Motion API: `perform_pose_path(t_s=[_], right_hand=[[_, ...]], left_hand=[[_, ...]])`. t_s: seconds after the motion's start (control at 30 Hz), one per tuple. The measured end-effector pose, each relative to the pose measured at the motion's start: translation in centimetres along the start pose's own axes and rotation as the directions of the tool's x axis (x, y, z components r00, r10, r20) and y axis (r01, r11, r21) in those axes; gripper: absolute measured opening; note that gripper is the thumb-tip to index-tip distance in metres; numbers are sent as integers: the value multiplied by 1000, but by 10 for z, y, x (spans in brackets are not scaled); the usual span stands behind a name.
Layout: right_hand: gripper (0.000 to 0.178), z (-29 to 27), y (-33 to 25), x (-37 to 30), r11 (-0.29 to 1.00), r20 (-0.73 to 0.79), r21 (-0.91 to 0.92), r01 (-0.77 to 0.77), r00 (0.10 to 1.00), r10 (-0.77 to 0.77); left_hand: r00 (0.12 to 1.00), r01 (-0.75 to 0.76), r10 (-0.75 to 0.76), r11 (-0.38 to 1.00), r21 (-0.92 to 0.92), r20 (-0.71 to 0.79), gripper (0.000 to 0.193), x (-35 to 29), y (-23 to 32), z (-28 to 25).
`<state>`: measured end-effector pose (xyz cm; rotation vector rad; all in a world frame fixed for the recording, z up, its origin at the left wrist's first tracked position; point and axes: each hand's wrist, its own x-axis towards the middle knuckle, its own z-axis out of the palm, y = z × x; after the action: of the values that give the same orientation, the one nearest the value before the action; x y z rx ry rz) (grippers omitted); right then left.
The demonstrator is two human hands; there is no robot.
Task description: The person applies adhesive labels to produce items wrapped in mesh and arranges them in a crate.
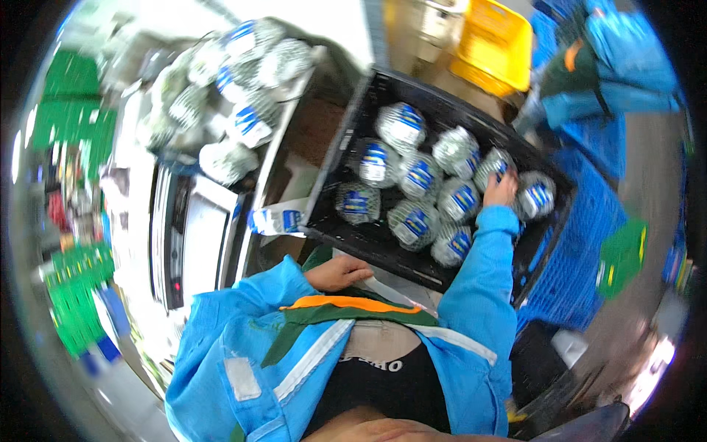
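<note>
My right hand (502, 188) reaches into a black crate (434, 276). Its fingers curl over a round pale-green bundle (489, 168) in a white net with a blue label. Several more netted bundles (418, 177) with blue-and-white labels sit in the crate, one (536, 197) of them just right of that hand. My left hand (340, 273) is near my body, in front of the crate's near edge. Its fingers look loosely stretched out, and I see nothing held in them. A pale strip (390, 292) lies by its fingertips.
More netted bundles (239, 66) are heaped on a surface at the far left, by a light flat panel (204, 232). A blue-and-white labelled wrapper (278, 219) lies left of the crate. Beyond stands a yellow crate (495, 44); blue pallets (582, 243) and a blue-clad person (626, 51) are right.
</note>
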<state>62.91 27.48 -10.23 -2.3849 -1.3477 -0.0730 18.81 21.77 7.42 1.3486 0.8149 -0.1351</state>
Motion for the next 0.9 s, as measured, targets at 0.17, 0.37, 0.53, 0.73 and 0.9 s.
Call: perform_pose_path(t_s=[0.17, 0.37, 0.53, 0.73, 0.9], right_hand=[[66, -9, -8, 3, 994, 72, 9, -109, 992, 108], [46, -42, -163, 16, 771, 331, 634, -56, 921, -206], [31, -70, -416, -9, 378, 293, 926, -22, 674, -678], [37, 25, -646, -56, 449, 366, 829, 332, 284, -886], [32, 119, -723, -107, 454, 418, 390, 801, 286, -862]], left_hand=[[987, -69, 68, 998, -1, -143, 26, -22, -49, 6], [869, 48, -52, 999, -21, -492, 22, -37, -115, 19], [798, 35, -71, 997, -73, -598, 22, -53, -132, 9], [726, -113, -25, 982, -155, -688, 24, -73, -140, -10], [773, -181, 16, 964, -195, -635, 26, -85, -161, -17]])
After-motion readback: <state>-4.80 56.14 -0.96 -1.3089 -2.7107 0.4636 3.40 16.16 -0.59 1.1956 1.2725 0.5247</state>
